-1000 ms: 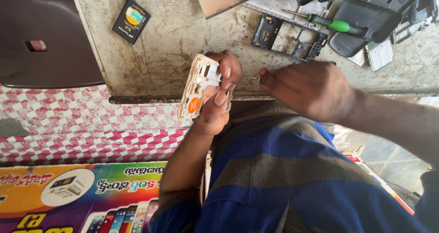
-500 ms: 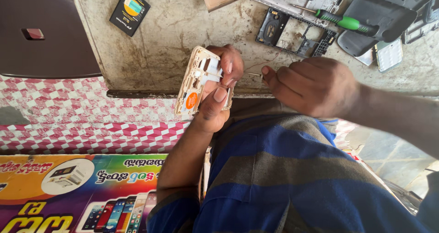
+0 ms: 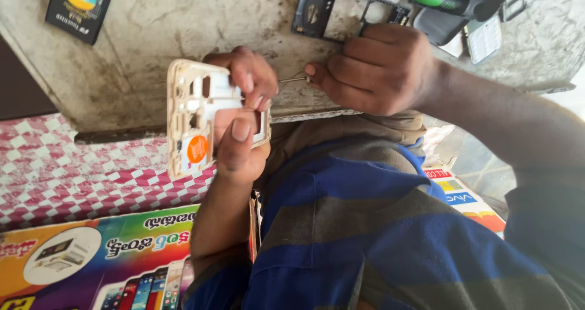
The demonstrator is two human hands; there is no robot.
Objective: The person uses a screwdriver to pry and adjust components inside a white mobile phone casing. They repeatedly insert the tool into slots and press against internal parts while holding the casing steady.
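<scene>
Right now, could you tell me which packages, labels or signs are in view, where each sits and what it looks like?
Black battery: top left on the bench, rectangular, with an orange-and-blue label.
Round orange sticker: on the opened phone held in the left hand, beside the right hand.
Colourful poster: bottom left, orange, green and purple, picturing phones.
Printed card: right of the striped shirt, white, blue and orange.

Left hand (image 3: 241,121) grips an opened phone frame (image 3: 195,118); right hand (image 3: 375,69) pinches perhaps a thin metal tool (image 3: 292,78).
</scene>
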